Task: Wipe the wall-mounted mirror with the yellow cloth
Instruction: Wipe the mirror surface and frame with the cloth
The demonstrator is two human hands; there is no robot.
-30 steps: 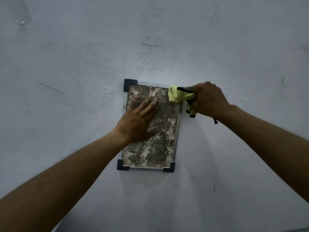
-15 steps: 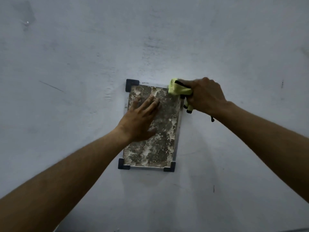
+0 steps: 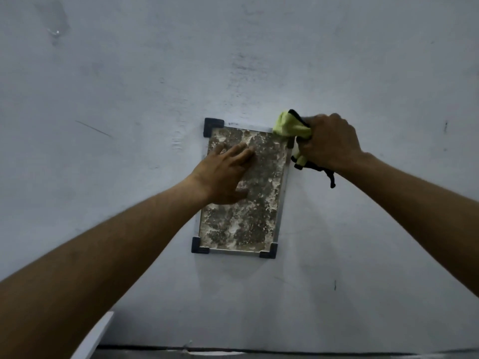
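Note:
A small rectangular mirror (image 3: 248,216) hangs on the wall, its glass blotched grey and white, with dark clips at its corners. My left hand (image 3: 223,174) lies flat on the upper left of the glass, fingers straight. My right hand (image 3: 329,143) grips a bunched yellow cloth (image 3: 287,126) with black trim at the mirror's top right corner, covering that corner clip. A black strand of the cloth dangles below my right wrist.
The pale grey wall (image 3: 129,99) around the mirror is scuffed, with a small fixing at upper left (image 3: 55,32). A dark line (image 3: 285,349) runs along the wall's base, and a white edge (image 3: 96,332) shows at bottom left.
My right hand with the cloth has moved up to the mirror's top right corner. My left hand has stayed flat on the glass.

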